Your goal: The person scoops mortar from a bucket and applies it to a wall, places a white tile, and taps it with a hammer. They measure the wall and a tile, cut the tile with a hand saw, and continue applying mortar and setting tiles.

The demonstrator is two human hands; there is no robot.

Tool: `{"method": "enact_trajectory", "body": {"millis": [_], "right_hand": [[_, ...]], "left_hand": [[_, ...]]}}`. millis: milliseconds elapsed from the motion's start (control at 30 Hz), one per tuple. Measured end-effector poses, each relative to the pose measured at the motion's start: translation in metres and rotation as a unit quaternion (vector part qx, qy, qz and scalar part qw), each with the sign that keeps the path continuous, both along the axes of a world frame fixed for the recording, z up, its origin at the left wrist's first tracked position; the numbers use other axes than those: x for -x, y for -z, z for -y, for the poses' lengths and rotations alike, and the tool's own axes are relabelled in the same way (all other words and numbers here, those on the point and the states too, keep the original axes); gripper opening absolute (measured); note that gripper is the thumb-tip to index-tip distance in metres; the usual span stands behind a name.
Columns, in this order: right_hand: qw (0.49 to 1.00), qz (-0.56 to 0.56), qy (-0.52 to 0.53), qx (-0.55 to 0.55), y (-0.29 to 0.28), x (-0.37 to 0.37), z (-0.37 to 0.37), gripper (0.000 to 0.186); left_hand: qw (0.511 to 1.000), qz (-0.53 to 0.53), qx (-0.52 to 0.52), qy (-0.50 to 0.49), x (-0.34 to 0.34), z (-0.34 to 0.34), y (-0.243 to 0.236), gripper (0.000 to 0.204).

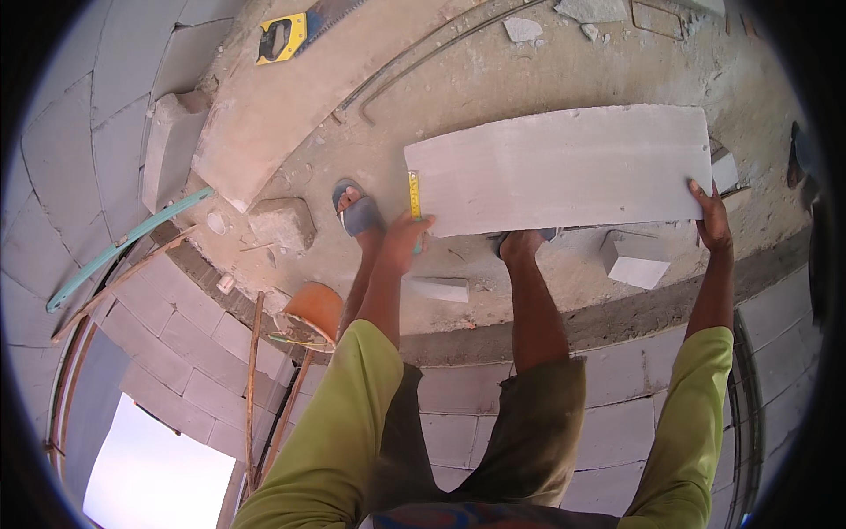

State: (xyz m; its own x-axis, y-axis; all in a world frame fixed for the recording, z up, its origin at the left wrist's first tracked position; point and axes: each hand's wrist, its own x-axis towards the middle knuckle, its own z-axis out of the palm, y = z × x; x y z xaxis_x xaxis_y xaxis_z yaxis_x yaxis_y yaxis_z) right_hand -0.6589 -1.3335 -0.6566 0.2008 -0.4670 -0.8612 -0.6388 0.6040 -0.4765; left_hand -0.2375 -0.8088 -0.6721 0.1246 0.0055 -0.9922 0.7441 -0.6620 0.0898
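The left hand [405, 236] is gripping a tape measure [414, 189] at the left end of a pale aerated-concrete block [555, 172]; the right hand [715, 222] is clasping its right edge. Extending before the right foot [522, 247], it is presumably behaving as stiff, weighty and chip-prone, favouring support at both ends.

Tape [414, 190] lies at the block's [564, 172] left end — handsaw [302, 35] beyond.

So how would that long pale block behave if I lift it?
The long pale block is probably stiff, given its flat face. Its edges may chip: small pits mark it, and broken pale pieces lie nearby. Spanning left hand to right hand, it would likely tip if lifted by one end.
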Motion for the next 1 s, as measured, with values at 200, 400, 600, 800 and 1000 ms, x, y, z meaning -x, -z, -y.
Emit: {"method": "enact_trajectory", "body": {"millis": [200,400,600,800,1000], "right_hand": [[0.997,0.039,-0.072,0.005,0.021,-0.113,0.023,0.090],[0.993,0.011,-0.114,0.010,0.053,-0.194,0.017,0.095],[0.977,-0.018,-0.178,0.115,0.067,-0.193,-0.008,0.084],[0.811,-0.058,-0.283,0.509,0.008,-0.281,-0.173,0.045],[0.966,0.057,-0.247,0.044,-0.013,-0.385,-0.409,0.033]], "left_hand": [[0.994,0.056,0.026,-0.092,-0.020,-0.036,0.013,0.020],[0.984,0.143,0.056,-0.084,-0.042,-0.057,0.028,0.021],[0.990,0.124,0.046,-0.052,-0.030,-0.057,0.043,0.019],[0.931,0.224,0.013,0.287,-0.071,-0.072,0.018,0.041],[0.880,0.181,0.170,0.404,-0.127,-0.036,-0.027,0.048]]}}
